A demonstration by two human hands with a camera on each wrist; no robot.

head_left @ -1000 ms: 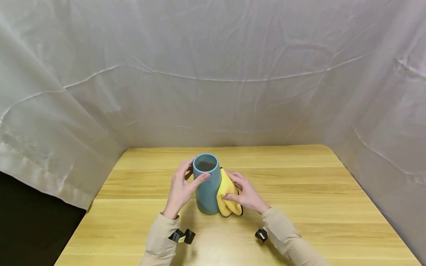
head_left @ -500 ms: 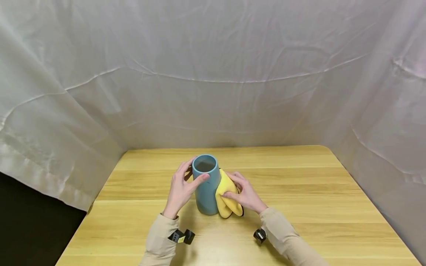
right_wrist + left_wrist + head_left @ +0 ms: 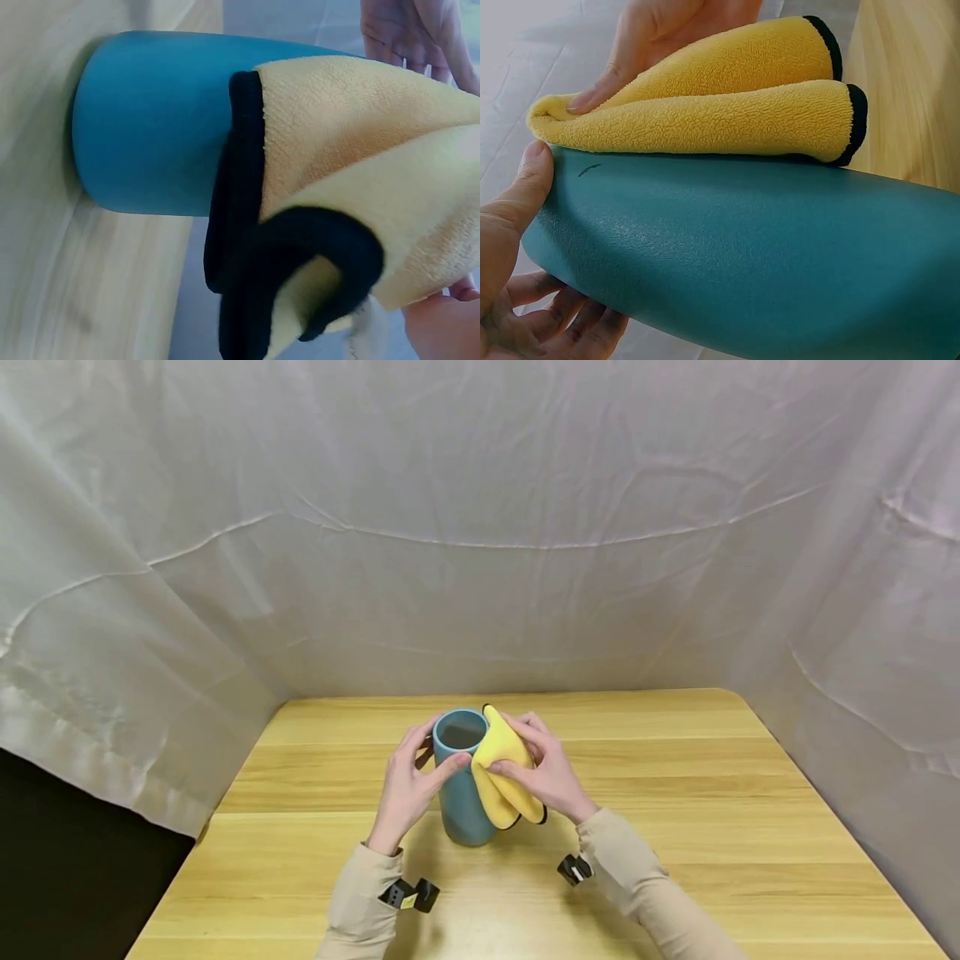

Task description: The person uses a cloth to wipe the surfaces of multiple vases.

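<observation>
Against vase gripped by L hand, R hand pinches ylw cloth.

Blue vase upright; folded yellow cloth, black-edged, seemingly touching upper side.

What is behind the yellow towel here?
In the head view, the upper right side of the blue vase lies behind the yellow towel, so that patch can't be seen; some fingertips of the right hand are hidden too.
</observation>
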